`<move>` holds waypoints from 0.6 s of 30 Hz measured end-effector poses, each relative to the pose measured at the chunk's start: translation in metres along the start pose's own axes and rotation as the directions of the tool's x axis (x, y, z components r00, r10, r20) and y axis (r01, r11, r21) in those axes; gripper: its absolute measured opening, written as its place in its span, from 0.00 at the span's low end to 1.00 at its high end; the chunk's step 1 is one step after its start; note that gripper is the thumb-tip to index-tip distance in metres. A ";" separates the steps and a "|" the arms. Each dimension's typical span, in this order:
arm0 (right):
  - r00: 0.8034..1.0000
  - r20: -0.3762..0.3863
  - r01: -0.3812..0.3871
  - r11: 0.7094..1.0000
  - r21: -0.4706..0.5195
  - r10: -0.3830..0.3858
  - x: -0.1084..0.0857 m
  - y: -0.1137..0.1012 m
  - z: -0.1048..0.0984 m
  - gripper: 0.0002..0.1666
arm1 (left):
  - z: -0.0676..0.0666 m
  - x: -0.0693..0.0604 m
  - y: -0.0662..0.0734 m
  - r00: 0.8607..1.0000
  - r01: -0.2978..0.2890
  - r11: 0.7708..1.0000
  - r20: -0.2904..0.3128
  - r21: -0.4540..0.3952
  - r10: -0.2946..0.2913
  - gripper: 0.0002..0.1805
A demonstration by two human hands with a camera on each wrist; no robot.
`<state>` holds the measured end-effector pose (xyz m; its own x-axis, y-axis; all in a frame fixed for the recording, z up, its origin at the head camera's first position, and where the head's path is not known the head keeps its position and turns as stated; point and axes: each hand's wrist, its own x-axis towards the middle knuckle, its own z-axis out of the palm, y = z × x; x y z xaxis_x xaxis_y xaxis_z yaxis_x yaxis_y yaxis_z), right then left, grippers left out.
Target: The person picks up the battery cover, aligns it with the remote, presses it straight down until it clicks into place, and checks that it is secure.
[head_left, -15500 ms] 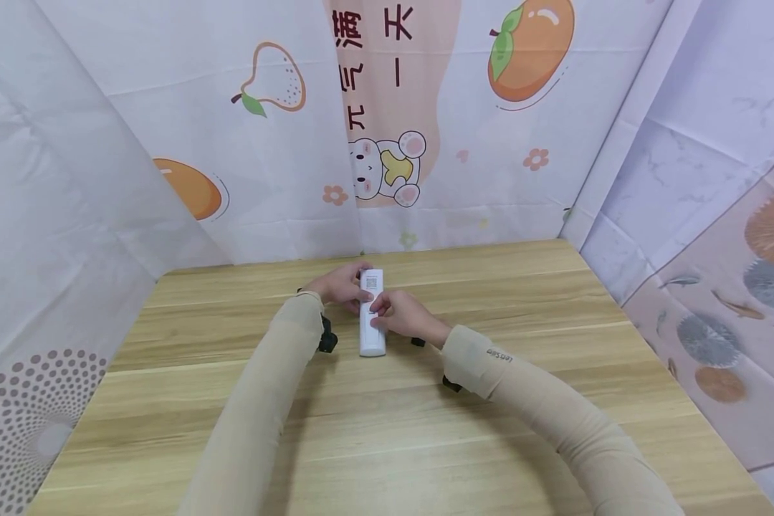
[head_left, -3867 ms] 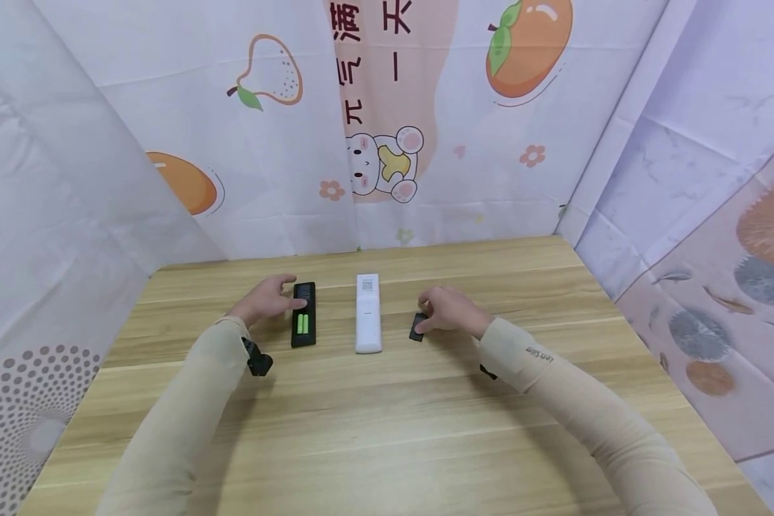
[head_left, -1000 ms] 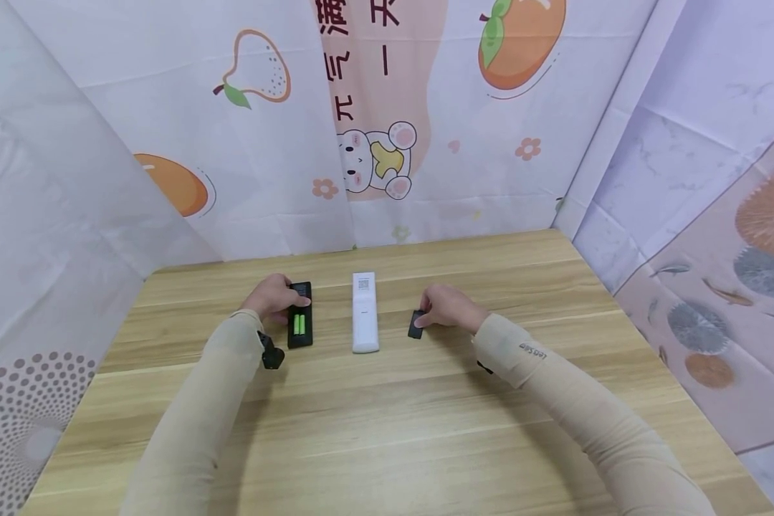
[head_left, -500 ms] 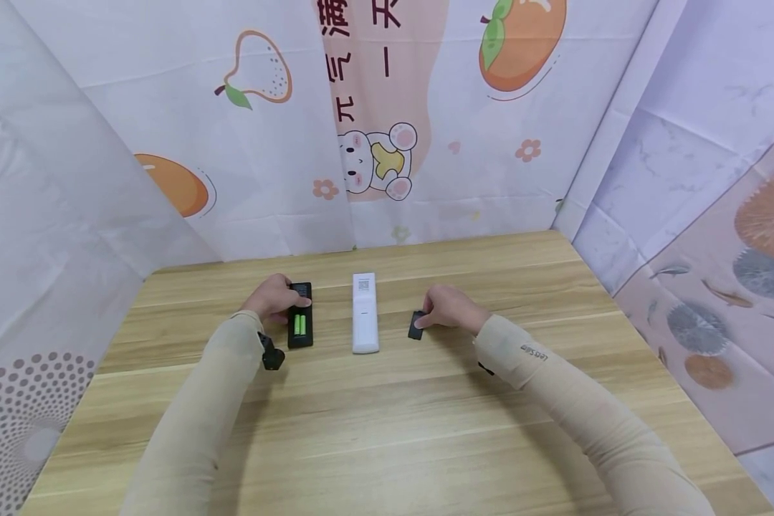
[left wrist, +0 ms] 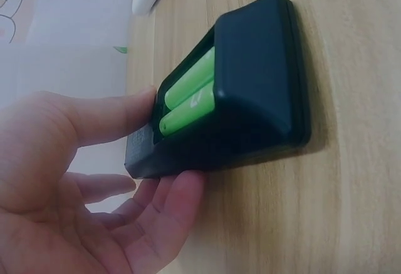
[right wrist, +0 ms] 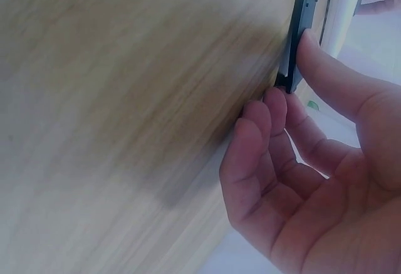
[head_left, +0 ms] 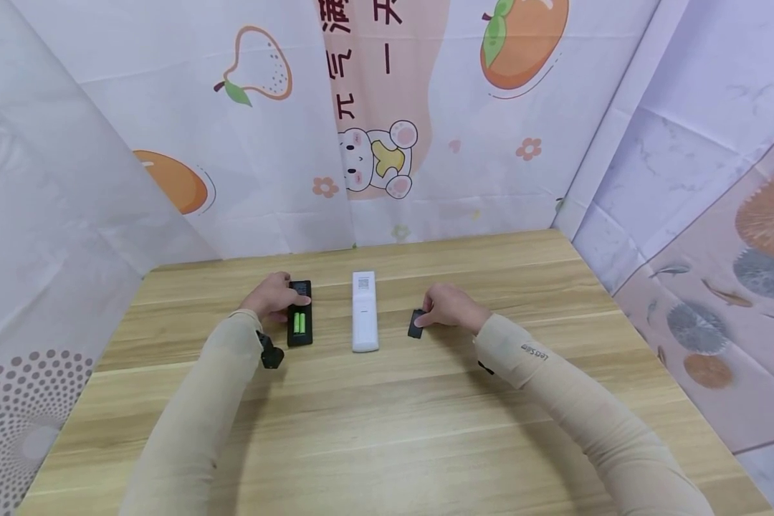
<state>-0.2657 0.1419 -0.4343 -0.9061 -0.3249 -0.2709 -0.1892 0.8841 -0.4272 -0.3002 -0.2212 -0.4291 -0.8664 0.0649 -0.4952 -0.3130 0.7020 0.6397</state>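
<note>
A black remote control [head_left: 299, 338] lies face down at the left of the table, its battery compartment uncovered. Two green batteries [left wrist: 191, 92] sit side by side in that compartment. My left hand [head_left: 271, 296] grips the remote's far part, thumb on the back and fingertips against the side, as the left wrist view shows. On the right, my right hand [head_left: 450, 307] pinches a small black battery cover [right wrist: 303, 15] between thumb and fingers. The cover is slightly tilted, close to the tabletop; whether it touches the wood I cannot tell.
Between the hands a white remote control [head_left: 364, 326] lies face down, its back closed. Everything rests on a wooden table [head_left: 361, 430]. A printed curtain [head_left: 284, 143] hangs along the table's far edge, with more sheets at both sides.
Earliest, both hands were on the white remote. Later my left hand spread over the black remote; now it grips it. My right hand keeps the cover, nearly still over the last second.
</note>
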 end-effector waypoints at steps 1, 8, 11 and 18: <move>1.000 0.001 -0.001 1.000 0.000 0.001 0.000 0.000 0.000 0.16 | 0.000 -0.001 0.000 1.000 0.000 1.000 0.003 -0.006 0.000 0.48; 1.000 0.001 0.002 1.000 -0.002 -0.002 0.000 0.000 0.000 0.15 | -0.001 -0.004 -0.001 0.999 -0.018 1.000 0.027 -0.021 0.019 0.46; 1.000 0.002 -0.002 1.000 -0.003 0.002 -0.001 0.000 0.000 0.16 | -0.002 -0.006 -0.001 0.999 -0.028 0.999 0.033 -0.021 0.028 0.44; 1.000 0.009 -0.008 1.000 0.000 0.008 -0.002 -0.001 0.000 0.16 | -0.003 -0.005 -0.003 0.998 -0.034 0.998 0.043 -0.044 0.035 0.43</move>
<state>-0.2640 0.1417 -0.4333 -0.9044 -0.3204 -0.2819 -0.1816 0.8867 -0.4251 -0.2957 -0.2255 -0.4268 -0.8595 0.1201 -0.4969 -0.3006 0.6675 0.6812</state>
